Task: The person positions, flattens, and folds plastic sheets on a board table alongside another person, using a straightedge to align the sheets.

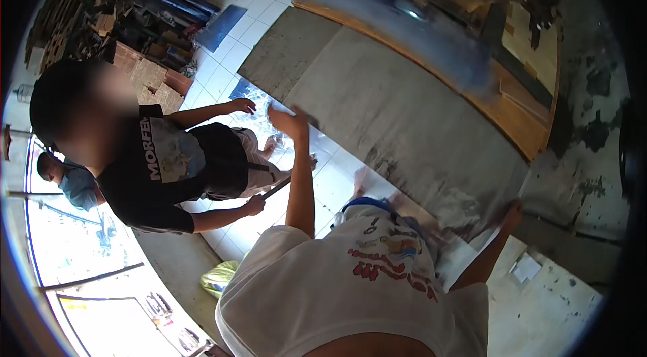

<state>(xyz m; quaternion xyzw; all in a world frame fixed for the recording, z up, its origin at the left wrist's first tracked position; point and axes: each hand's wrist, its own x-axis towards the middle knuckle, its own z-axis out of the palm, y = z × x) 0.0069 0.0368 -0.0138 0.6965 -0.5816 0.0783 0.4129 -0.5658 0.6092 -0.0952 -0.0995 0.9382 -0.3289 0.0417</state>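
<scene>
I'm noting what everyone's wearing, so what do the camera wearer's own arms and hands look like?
The left hand looks bare, with no glove, watch or bracelet visible; the right hand shows no glove either, though it's blurry. Both forearms are uncovered below the short, loose sleeves of a white shirt with red lettering on its front.

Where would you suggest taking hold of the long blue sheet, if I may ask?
Probably grip the blue sheet along its near long edge, coming from the grey surface side: it stretches lengthwise along the wooden edging. Blur hides finer detail.
</scene>
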